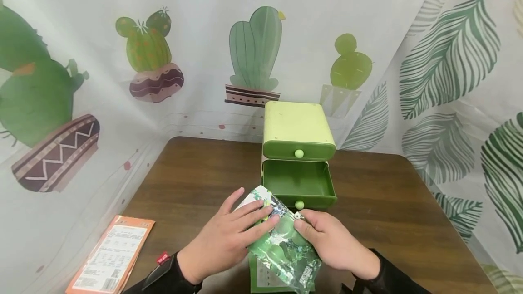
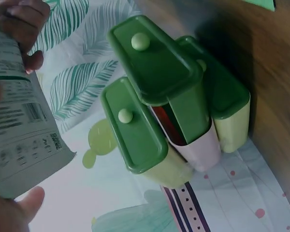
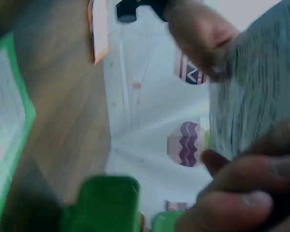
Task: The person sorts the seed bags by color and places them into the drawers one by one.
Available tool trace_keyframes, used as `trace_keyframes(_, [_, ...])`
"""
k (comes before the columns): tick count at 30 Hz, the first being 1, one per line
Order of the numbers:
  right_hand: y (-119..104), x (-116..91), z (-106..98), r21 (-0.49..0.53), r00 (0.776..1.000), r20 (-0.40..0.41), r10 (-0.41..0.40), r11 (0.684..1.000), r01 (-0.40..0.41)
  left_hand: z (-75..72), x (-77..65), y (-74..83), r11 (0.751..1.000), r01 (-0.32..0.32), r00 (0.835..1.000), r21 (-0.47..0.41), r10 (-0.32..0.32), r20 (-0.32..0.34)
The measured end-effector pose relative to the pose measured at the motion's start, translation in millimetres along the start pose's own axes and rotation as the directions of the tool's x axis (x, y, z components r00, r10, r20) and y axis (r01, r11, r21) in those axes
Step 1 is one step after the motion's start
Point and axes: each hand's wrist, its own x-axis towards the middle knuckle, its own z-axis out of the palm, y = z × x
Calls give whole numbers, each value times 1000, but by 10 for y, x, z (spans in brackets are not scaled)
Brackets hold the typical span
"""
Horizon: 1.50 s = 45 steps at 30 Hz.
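A glossy green-and-white packet (image 1: 282, 235) is held slantwise before the drawer unit. My left hand (image 1: 230, 235) rests on its upper face with fairly straight, spread fingers. The left thumb points away, off the packet's edge. At the other side my right hand (image 1: 337, 239) grips the edge, thumb on top; in the right wrist view its fingers (image 3: 241, 203) are curled at the packet's underside. Printed text and a barcode cover the packet's back (image 2: 26, 121) in the left wrist view. Behind the packet, a green drawer (image 1: 298, 178) with a round knob is pulled out.
The pale green top (image 1: 298, 121) of the drawer unit stands at the table's back. An orange packet (image 1: 112, 253) with a white label lies at the left. Another green-edged packet (image 1: 261, 280) lies beneath my hands. Printed curtains surround the wooden table (image 1: 380, 203).
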Motion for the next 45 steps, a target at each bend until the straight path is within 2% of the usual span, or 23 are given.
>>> trace_keyframes(2, [-51, 8, 9, -94, 1000, -21, -13, 996, 11, 0, 25, -51, 1000, -19, 996, 9, 20, -85])
trace_keyframes(4, [-106, 3, 7, -223, 996, -55, -75, 973, 61, -8, 44, -112, 999, -36, 989, -7, 34, -145])
trace_keyframes(6, [-163, -21, -45, -355, 980, -73, -186, 923, 149, -8, 61, -175, 998, -53, 982, -28, 47, -183])
trace_keyframes(7, [-203, -41, -84, -431, 964, -67, -259, 878, 206, -7, 72, -203, 998, -56, 980, -40, 47, -191])
trace_keyframes(10, [-327, -104, -241, -535, 875, 67, -479, 723, 436, 3, 111, -277, 995, -50, 981, -92, 31, -193])
trace_keyframes(13, [-463, -133, -356, -571, 773, 211, -598, 566, 595, 6, 165, -331, 990, -56, 980, -129, 30, -197])
trace_keyframes(15, [-532, -131, -411, -590, 716, 270, -644, 478, 651, 14, 209, -357, 986, -64, 983, -156, 35, -181])
trace_keyframes(18, [-643, -105, -483, -629, 659, 303, -688, 375, 681, 47, 254, -401, 981, -84, 987, -175, 58, -149])
trace_keyframes(19, [-681, -106, -509, -637, 649, 311, -694, 355, 684, 70, 268, -419, 981, -86, 989, -175, 63, -134])
trace_keyframes(20, [-720, -117, -542, -647, 652, 321, -687, 344, 681, 97, 278, -440, 981, -86, 991, -176, 66, -121])
trace_keyframes(25, [-872, -202, -693, -710, 690, 333, -642, 311, 632, 219, 264, -617, 982, -54, 997, -179, 43, -62])
trace_keyframes(26, [-896, -213, -723, -731, 698, 323, -639, 300, 613, 233, 247, -679, 982, -24, 999, -185, 19, -32])
trace_keyframes(28, [-938, -212, -782, -772, 715, 287, -637, 288, 567, 250, 208, -827, 981, 93, 994, -169, -81, 77])
trace_keyframes(29, [-953, -200, -812, -790, 725, 264, -636, 289, 541, 254, 183, -914, 974, 177, 976, -144, -155, 151])
trace_keyframes(30, [-964, -178, -841, -810, 738, 240, -630, 289, 511, 256, 158, -1004, 957, 271, 942, -107, -241, 232])
trace_keyframes(31, [-967, -160, -872, -826, 751, 215, -624, 294, 481, 268, 142, -1093, 930, 362, 892, -57, -328, 310])
trace_keyframes(33, [-955, -96, -919, -853, 799, 171, -577, 319, 413, 287, 107, -1264, 855, 515, 757, 63, -488, 434])
trace_keyframes(35, [-921, -2, -933, -876, 860, 137, -492, 345, 337, 307, 61, -1412, 781, 605, 628, 156, -588, 509])
trace_keyframes(37, [-856, 111, -918, -898, 912, 114, -394, 352, 264, 324, 10, -1527, 727, 656, 544, 201, -641, 541])
trace_keyframes(38, [-803, 174, -899, -909, 931, 104, -350, 347, 232, 330, -19, -1566, 707, 675, 515, 212, -657, 551])
trace_keyframes(40, [-667, 302, -853, -924, 952, 90, -293, 333, 190, 338, -77, -1615, 680, 697, 472, 229, -675, 567])
trace_keyframes(43, [-395, 504, -773, -934, 956, 75, -285, 316, 167, 354, -157, -1635, 663, 710, 444, 238, -683, 580])
trace_keyframes(45, [-211, 627, -716, -939, 954, 82, -288, 299, 171, 374, -200, -1630, 662, 711, 440, 237, -682, 585])
